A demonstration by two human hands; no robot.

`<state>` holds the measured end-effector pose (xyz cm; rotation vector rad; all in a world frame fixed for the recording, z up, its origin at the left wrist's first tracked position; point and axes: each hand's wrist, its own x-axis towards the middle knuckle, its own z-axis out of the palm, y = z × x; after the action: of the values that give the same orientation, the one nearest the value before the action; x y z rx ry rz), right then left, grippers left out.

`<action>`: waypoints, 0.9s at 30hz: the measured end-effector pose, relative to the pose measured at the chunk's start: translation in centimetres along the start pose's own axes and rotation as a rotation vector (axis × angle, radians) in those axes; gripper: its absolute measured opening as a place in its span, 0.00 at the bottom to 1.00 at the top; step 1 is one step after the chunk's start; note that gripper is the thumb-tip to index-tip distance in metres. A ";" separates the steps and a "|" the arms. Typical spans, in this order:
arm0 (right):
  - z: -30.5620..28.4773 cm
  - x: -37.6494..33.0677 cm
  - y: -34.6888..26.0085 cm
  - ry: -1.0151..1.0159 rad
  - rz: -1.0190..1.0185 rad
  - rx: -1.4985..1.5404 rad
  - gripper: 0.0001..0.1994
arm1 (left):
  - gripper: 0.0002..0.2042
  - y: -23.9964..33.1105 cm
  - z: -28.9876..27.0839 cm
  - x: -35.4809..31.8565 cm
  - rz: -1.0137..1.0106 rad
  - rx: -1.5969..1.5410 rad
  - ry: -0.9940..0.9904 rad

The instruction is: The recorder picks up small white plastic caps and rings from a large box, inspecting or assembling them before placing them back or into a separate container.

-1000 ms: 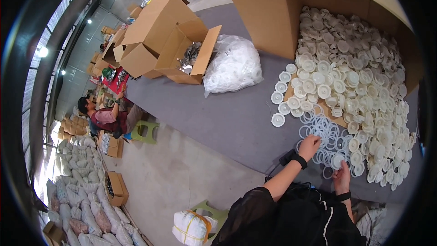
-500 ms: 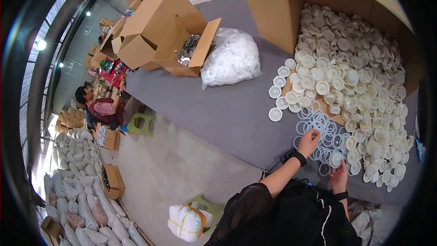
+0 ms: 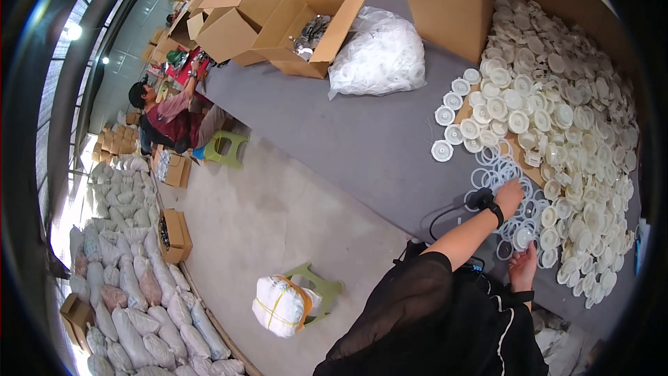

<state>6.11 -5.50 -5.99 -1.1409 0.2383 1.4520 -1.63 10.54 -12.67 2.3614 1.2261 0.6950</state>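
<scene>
A loose heap of translucent rings (image 3: pixel 489 175) lies on the grey table in front of me. My left hand (image 3: pixel 510 196) is over these rings, its back toward me and its fingers hidden beneath it. Close to the table's near edge, my right hand (image 3: pixel 522 270) is closed on the edge of a round white plastic cap (image 3: pixel 523 238), its fingertips at the lower rim. Beyond and to the right of both hands spreads a large pile of similar white caps (image 3: pixel 557 118). Several caps (image 3: pixel 443 150) lie at the pile's left edge.
A big cardboard box (image 3: pixel 445 7) stands open around the pile. Farther left on the table (image 3: pixel 313 118) are a bag of white pieces (image 3: pixel 381 52) and a carton of metal parts (image 3: pixel 296 63). A co-worker (image 3: pixel 167 118) sits at the far left. A green stool (image 3: pixel 316 292) holds a white bundle.
The view has shifted, moving the scene within the picture. My left hand has moved farther right over the rings, toward the pile. My right hand still holds the cap.
</scene>
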 end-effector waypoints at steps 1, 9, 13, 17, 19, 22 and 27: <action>0.0 0.0 0.0 0.025 -0.001 0.012 0.08 | 0.06 0.0 -0.2 -0.4 0.084 0.013 -0.042; -2.1 1.1 -0.6 0.019 0.000 0.088 0.10 | 0.05 2.2 -2.3 -1.9 -0.048 -0.378 -0.079; -0.1 0.2 -0.7 0.048 -0.002 0.111 0.11 | 0.07 2.7 -3.9 -2.2 -0.013 -0.392 0.076; -0.6 0.0 0.0 0.001 -0.020 0.161 0.09 | 0.11 1.2 -4.2 -3.0 -0.419 -0.743 -0.131; -0.4 -0.5 -0.2 -0.018 -0.027 0.170 0.07 | 0.09 0.4 -4.8 -3.0 -0.517 -0.863 -0.024; -2.1 -0.6 -0.2 0.011 -0.065 0.212 0.07 | 0.06 -2.2 -4.8 -2.2 -0.582 -0.980 0.183; -3.4 -1.2 -0.8 0.034 -0.062 0.281 0.07 | 0.05 -4.5 -7.8 0.6 -0.214 -0.048 0.315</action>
<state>8.21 -8.50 -6.42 -0.9362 0.4131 1.2988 -8.85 14.39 -8.71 2.0951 1.5453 1.0371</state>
